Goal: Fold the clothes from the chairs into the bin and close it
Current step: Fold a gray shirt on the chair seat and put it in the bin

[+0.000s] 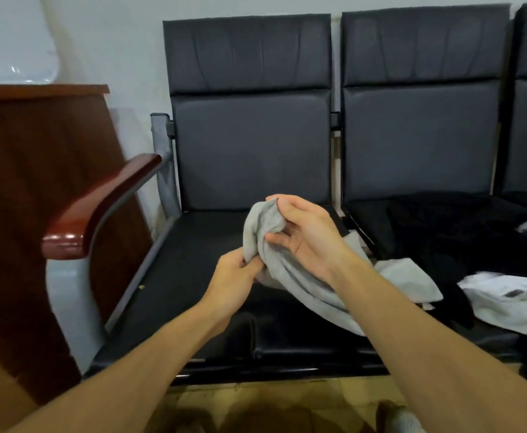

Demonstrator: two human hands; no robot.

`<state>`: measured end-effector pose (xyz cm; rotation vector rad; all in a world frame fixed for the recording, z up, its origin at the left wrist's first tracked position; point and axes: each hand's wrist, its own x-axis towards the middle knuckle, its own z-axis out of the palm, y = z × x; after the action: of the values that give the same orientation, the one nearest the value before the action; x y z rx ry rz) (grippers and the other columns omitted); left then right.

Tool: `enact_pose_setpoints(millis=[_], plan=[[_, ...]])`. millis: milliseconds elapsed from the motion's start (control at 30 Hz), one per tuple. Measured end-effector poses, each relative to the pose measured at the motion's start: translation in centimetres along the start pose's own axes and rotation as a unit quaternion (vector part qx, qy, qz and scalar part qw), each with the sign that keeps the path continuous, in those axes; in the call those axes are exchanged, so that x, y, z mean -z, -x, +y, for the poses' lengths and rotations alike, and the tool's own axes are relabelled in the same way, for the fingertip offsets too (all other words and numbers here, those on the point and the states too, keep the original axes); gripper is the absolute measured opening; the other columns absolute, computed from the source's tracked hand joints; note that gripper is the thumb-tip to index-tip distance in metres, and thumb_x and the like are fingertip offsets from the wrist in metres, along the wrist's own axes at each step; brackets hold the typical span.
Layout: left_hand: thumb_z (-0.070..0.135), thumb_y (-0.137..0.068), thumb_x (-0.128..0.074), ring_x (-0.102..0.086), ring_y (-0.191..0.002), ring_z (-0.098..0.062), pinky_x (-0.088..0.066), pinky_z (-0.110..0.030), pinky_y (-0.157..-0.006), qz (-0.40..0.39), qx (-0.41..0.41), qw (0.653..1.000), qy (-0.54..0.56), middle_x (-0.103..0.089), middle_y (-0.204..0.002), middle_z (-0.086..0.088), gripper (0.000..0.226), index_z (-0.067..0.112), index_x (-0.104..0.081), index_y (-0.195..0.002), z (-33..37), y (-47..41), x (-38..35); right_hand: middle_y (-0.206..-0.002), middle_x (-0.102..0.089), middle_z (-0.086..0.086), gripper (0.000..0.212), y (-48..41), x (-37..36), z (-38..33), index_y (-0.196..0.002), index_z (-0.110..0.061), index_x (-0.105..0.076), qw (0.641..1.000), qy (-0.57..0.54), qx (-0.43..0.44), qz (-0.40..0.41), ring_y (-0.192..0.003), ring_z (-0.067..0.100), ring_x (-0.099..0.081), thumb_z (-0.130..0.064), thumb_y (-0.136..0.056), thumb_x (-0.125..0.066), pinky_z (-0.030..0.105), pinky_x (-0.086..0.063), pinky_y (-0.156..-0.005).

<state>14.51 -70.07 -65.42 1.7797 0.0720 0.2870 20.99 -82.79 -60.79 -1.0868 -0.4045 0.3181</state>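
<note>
Mid-frame, both hands are on the grey garment (pixel 302 292), lifted over the seat of the black chair (pixel 249 145). The right hand (pixel 305 232) has its grip clamped on the bunched top, and the left hand (pixel 234 276) pinches a fold just below. The cloth trails to the lower right, towards black clothes (pixel 443 226) and a white garment (pixel 505 301) heaped on the next chair (pixel 421 135).
</note>
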Motion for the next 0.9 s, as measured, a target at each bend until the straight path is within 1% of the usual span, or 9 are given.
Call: enact_pose_setpoints(millis=[100,233,400,567,633,700,767,833,900], plan=[[0.021,-0.098,-0.053,-0.068,-0.095,-0.028,-0.055,-0.046,-0.088,0.053,0.014,0.998,0.009,-0.073,-0.094,-0.008,0.022,0.010,-0.072,-0.094,-0.2,0.1,1.8,-0.107,-0.068,0.017,0.016,-0.9,0.6,0.8,-0.103,-0.007,-0.068,0.995,0.065,0.009,0.078,-0.094,0.025,-0.069,-0.012,-0.098,-0.053,0.032,-0.058,-0.071],[0.023,-0.098,-0.051,-0.064,-0.100,-0.031,-0.051,-0.050,-0.094,0.078,0.065,0.995,-0.013,-0.071,-0.099,-0.013,0.024,0.010,-0.071,-0.095,-1.3,0.1,4.2,-0.108,-0.068,0.008,0.018,-1.0,2.5,2.6,-0.113,-0.013,-0.061,0.965,0.246,-0.052,0.071,-0.092,0.020,-0.067,-0.017,-0.097,-0.057,0.035,-0.058,-0.080],[0.016,-0.097,-0.050,-0.063,-0.085,-0.022,-0.051,-0.049,-0.094,0.084,0.112,0.988,-0.057,-0.069,-0.088,-0.012,0.021,0.008,-0.068,-0.091,-3.1,-0.2,6.8,-0.092,-0.061,-0.013,0.026,0.0,5.5,4.4,-0.114,-0.022,-0.061,0.760,0.642,-0.034,-0.091,-0.089,0.007,-0.060,-0.036,-0.092,-0.062,0.024,-0.050,-0.085],[0.020,-0.098,-0.048,-0.062,-0.095,-0.021,-0.050,-0.044,-0.095,0.074,0.163,0.976,-0.127,-0.065,-0.094,-0.002,0.014,0.018,-0.062,-0.095,-4.1,-0.9,8.1,-0.115,-0.053,-0.013,0.055,1.4,6.6,3.2,-0.126,-0.027,-0.053,0.674,0.683,-0.121,-0.256,-0.108,0.003,-0.051,-0.049,-0.079,-0.072,0.020,-0.043,-0.096],[0.022,-0.097,-0.050,-0.058,-0.099,-0.015,-0.047,-0.033,-0.088,0.066,0.163,0.973,-0.147,-0.062,-0.108,0.001,0.015,0.019,-0.058,-0.109,-3.9,-1.0,7.8,-0.106,-0.055,-0.014,0.038,1.5,7.4,3.1,-0.113,-0.029,-0.058,0.634,0.718,-0.110,-0.265,-0.098,0.002,-0.051,-0.043,-0.081,-0.074,0.020,-0.043,-0.089],[0.019,-0.093,-0.056,-0.052,-0.111,-0.013,-0.042,-0.027,-0.089,0.058,0.144,0.975,-0.160,-0.054,-0.127,0.002,0.037,0.022,-0.050,-0.129,-3.5,-1.2,7.4,-0.078,-0.055,-0.014,0.015,1.3,8.1,2.7,-0.078,-0.031,-0.058,0.632,0.735,-0.077,-0.235,-0.074,0.001,-0.051,-0.032,-0.086,-0.070,0.019,-0.041,-0.075],[0.014,-0.089,-0.058,-0.039,-0.129,-0.017,-0.036,-0.033,-0.104,0.067,0.116,0.969,-0.208,-0.039,-0.140,0.000,0.054,0.022,-0.041,-0.140,-2.8,-1.2,7.0,-0.061,-0.050,-0.011,0.033,1.1,8.4,2.3,-0.060,-0.027,-0.050,0.649,0.732,-0.056,-0.201,-0.061,0.004,-0.046,-0.023,-0.089,-0.065,0.022,-0.039,-0.069],[0.009,-0.087,-0.056,-0.032,-0.131,-0.016,-0.028,-0.032,-0.110,0.085,0.024,0.947,-0.309,-0.037,-0.137,0.002,0.051,0.024,-0.046,-0.135,-2.1,-0.8,6.0,-0.062,-0.055,-0.009,0.028,1.1,8.2,1.7,-0.064,-0.017,-0.059,0.727,0.667,-0.049,-0.156,-0.061,0.003,-0.049,-0.018,-0.091,-0.064,0.024,-0.046,-0.068],[0.004,-0.085,-0.056,-0.041,-0.113,-0.008,-0.033,-0.020,-0.098,0.054,-0.090,0.939,-0.328,-0.047,-0.118,0.008,0.037,0.028,-0.059,-0.113,-1.4,-0.3,4.7,-0.072,-0.068,-0.004,0.017,1.4,7.5,0.8,-0.079,-0.012,-0.070,0.822,0.552,-0.069,-0.120,-0.068,0.003,-0.060,-0.015,-0.093,-0.062,0.015,-0.049,-0.067]])
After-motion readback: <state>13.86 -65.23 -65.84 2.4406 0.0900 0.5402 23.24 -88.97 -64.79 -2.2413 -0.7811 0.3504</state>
